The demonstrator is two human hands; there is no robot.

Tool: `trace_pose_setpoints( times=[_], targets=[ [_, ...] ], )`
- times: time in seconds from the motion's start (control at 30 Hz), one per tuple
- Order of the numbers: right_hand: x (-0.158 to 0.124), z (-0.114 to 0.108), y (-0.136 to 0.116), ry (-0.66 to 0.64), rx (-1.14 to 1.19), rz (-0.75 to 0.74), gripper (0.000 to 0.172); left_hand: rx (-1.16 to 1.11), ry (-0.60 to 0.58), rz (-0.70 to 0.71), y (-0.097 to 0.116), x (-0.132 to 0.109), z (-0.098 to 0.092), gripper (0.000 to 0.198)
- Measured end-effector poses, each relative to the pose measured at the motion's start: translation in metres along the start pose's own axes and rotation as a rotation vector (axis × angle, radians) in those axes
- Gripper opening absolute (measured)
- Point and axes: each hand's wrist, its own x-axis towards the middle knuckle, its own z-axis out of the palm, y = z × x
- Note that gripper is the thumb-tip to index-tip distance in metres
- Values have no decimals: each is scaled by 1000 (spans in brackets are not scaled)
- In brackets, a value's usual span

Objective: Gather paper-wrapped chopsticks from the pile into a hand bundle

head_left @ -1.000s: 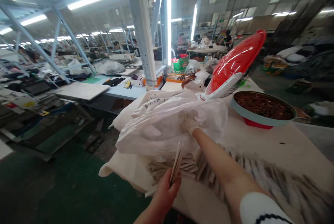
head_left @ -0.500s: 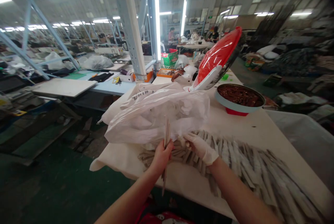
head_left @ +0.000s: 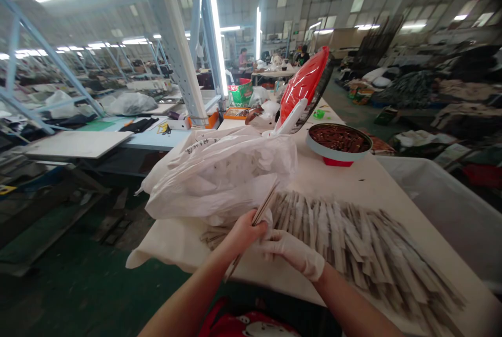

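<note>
My bare left hand (head_left: pixel 241 233) is closed round a thin bundle of long flat strips (head_left: pixel 262 210) that sticks up to the right and also pokes out below the fist. My right hand (head_left: pixel 292 252), in a white glove, lies just to the right of it, fingers curled and touching the left hand and the bundle. Both hands hover over the near-left end of a long row of similar grey strips (head_left: pixel 353 237) spread across the white table (head_left: pixel 392 190). A big white plastic bag (head_left: pixel 223 175) lies just beyond the hands.
A red fan (head_left: pixel 304 86) stands tilted behind the bag. A round teal-rimmed tray (head_left: pixel 338 144) of dark brown pieces sits at the table's far end. A grey bin (head_left: pixel 447 206) adjoins the right side. Steel posts, other worktables and distant people fill the hall.
My right hand has come back from the plastic bag to meet my left hand at the near table edge. The bundle in my left hand tilted to the right. The view has swung left.
</note>
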Motion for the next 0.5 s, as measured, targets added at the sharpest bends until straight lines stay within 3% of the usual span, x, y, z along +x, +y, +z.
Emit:
trace_pose_setpoints(
  times=[0.17,0.37,0.5],
  targets=[
    [-8,11,3,76,63,-1,33,-196,73,-122,-6,-6,-7,26],
    [-45,24,0,-107,81,132,18,-464,140,-209,-20,1,-3,36],
    [-63,23,9,-163,33,150,25,-741,163,-333,-23,23,10,38]
  ],
)
